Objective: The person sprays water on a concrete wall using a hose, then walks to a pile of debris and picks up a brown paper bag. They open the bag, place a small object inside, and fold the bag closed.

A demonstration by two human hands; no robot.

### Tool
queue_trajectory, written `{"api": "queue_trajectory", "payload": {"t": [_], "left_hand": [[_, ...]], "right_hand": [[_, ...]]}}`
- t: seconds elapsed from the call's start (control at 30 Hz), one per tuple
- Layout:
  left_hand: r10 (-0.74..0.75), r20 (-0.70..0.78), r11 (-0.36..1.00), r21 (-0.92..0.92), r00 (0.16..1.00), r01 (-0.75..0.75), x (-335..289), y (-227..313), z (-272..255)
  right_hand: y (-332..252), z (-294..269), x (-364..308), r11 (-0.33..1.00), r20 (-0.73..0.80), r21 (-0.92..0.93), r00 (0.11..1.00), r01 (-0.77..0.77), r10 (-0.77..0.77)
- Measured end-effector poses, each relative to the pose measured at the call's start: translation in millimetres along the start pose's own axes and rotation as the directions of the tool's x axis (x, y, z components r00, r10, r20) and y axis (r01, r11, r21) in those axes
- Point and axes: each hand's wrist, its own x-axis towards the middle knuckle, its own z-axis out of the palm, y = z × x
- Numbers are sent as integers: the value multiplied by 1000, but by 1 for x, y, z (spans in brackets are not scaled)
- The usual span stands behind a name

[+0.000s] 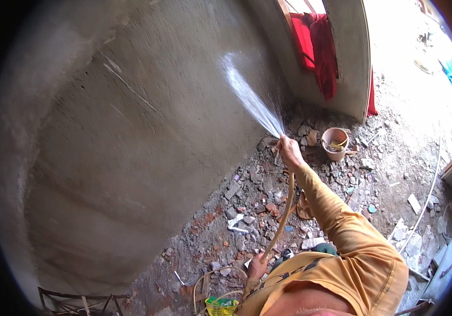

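My right hand (290,151) is stretched out ahead, closed around the end of a tan hose (284,224). A white fan of water (252,100) leaves the hose there and strikes the grey plastered wall (131,158), which looks damp. Lower down, close to my body, my left hand (257,267) grips the same hose; its fingers show only in part. From there the hose loops down to the ground at my left.
Broken bricks and rubble (252,195) cover the ground along the wall. A pinkish bucket (335,144) stands beyond my right hand. Red cloth (325,58) hangs in a window opening. A metal frame (78,303) lies lower left, a yellow-green bag (221,306) near my left hand.
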Motion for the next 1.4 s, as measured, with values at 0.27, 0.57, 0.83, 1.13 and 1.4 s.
{"api": "queue_trajectory", "payload": {"t": [0.27, 0.57, 0.83, 1.13, 1.4], "left_hand": [[78, -55, 988, 139, 995, -69, 3, -8, -1], [41, -77, 993, 113, 996, -33, 1, -10, 0], [120, -29, 984, 132, 992, -115, 13, 1, -15], [19, 93, 997, 69, 995, -26, -24, -35, -7], [-114, 133, 985, 142, 985, 94, -55, -77, -13]], "right_hand": [[68, -42, 26, 999, -260, -38, 965, 16, -26], [43, -36, 7, 998, -212, 49, 977, 42, -31], [92, -72, 20, 954, -297, 223, 918, -201, 263], [144, -46, 3, 918, -124, 94, 910, -386, 396], [187, -20, -23, 825, -171, 1, 812, -566, 557]]}}
